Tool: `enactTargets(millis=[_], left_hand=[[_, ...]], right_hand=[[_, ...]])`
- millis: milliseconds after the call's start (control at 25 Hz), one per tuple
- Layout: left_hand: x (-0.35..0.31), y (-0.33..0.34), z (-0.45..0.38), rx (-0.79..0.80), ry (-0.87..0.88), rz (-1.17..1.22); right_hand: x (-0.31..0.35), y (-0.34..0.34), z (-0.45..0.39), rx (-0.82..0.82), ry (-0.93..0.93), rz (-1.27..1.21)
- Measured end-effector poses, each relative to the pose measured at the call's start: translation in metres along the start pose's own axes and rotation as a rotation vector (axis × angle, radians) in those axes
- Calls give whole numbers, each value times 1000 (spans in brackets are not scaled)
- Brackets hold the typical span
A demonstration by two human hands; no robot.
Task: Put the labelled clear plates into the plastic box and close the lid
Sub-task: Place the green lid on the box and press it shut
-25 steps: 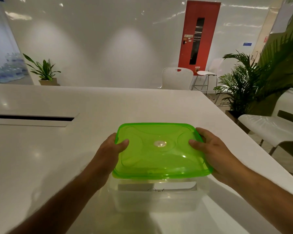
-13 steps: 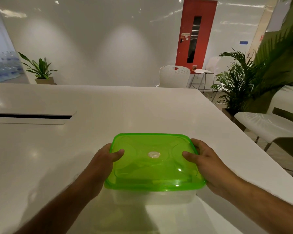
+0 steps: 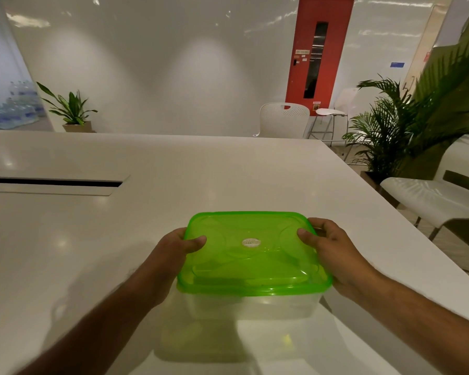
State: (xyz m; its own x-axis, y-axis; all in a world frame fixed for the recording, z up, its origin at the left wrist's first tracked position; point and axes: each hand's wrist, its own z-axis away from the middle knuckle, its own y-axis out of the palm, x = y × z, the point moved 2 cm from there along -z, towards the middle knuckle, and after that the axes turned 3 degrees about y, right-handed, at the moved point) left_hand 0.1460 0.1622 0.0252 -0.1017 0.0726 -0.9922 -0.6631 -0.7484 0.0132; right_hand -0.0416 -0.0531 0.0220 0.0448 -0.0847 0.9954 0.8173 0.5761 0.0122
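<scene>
Holding the green lid (image 3: 252, 253) down on the clear plastic box (image 3: 251, 305) with both hands, thumbs on top, fingers wrapped over the side edges. Left hand (image 3: 173, 253) grips the lid's left edge, thumb lying on the green surface; right hand (image 3: 328, 250) grips the right edge the same way. Box sits on the white table (image 3: 146, 212), near side, right of centre, not far from the table's right edge. A small round sticker (image 3: 251, 242) sits mid-lid.

Plates: I can't make them out clearly through the lid or the box wall, just faint shapes under the green, so I judge they're already inside but can't confirm count or labels.

Lid looks seated along the near edge; the far edge and corners I can't verify. I'd call this the last step, pressing the lid shut.

Risks as I see them:
- Uneven press: thumbs sit toward the far half, so a near corner may stay unsnapped and the lid pops loose.
- If a plate inside stands proud of the rim, the lid won't seat and forcing it could crack the plate.
- The table is glossy, so a forward push instead of a downward one could slide the box away.
- Fingers under the rim could get pinched or block the seal.
</scene>
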Motion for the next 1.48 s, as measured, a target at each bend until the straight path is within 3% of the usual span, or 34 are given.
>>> enactTargets(millis=[360,560,920,1480], left_hand=[[-3,-8,-3,105,-56,-65],[-12,-10,-25,-60,-89,-60],[-14,-6,-41,-162,-18,-57],[-4,-10,-56,-106,-21,-105]], right_hand=[[11,-2,-8,15,170,-67],[18,4,-16,34,215,20],[13,4,-29,35,236,25],[15,8,-24,41,255,-62]])
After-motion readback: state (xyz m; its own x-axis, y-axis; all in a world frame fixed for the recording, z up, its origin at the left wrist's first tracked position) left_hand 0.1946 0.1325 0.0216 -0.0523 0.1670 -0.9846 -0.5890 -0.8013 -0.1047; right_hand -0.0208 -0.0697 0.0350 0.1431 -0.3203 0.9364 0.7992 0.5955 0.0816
